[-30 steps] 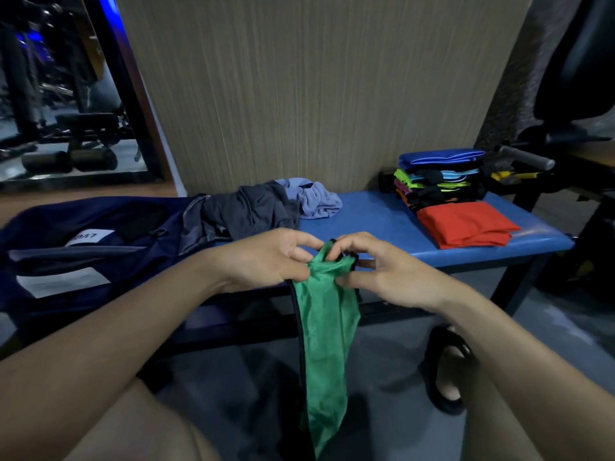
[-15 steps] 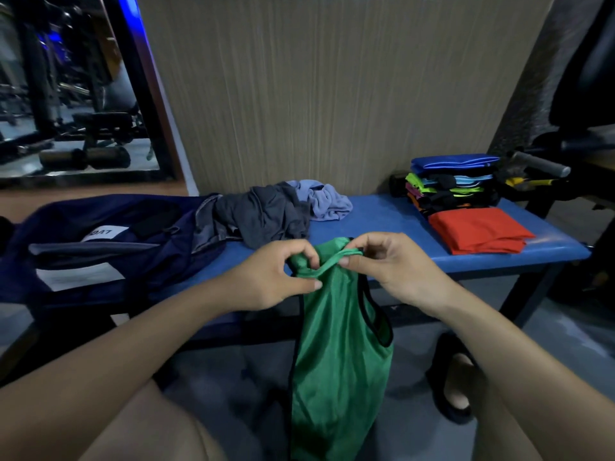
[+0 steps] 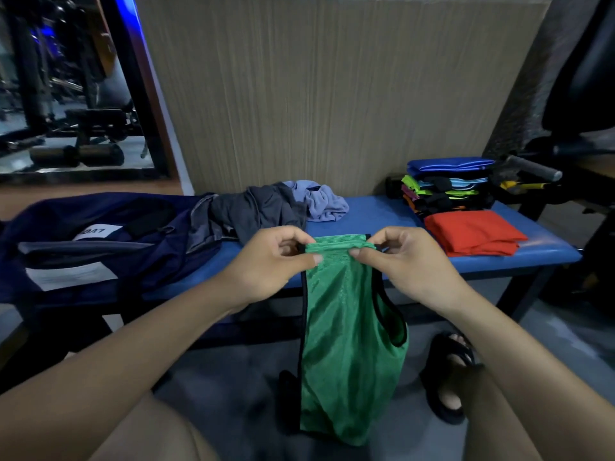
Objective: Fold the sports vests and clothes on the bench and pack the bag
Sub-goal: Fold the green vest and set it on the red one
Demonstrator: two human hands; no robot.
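Before the blue counter (image 3: 392,216), both hands pinched the green vest (image 3: 346,344) by its top edge, left hand (image 3: 266,264) and right hand (image 3: 409,261) level; it hung straight down.

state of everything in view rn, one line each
green vest: unfolded, hanging off the bench front, top edge pinched by both hands
left hand: pinching the vest's top left corner
right hand: pinching the top right corner
red vest: folded flat on the bench
vest stack: folded, piled behind the red one
grey clothes: crumpled, unfolded
lilac cloth: crumpled
navy bag: lying on the bench's left end
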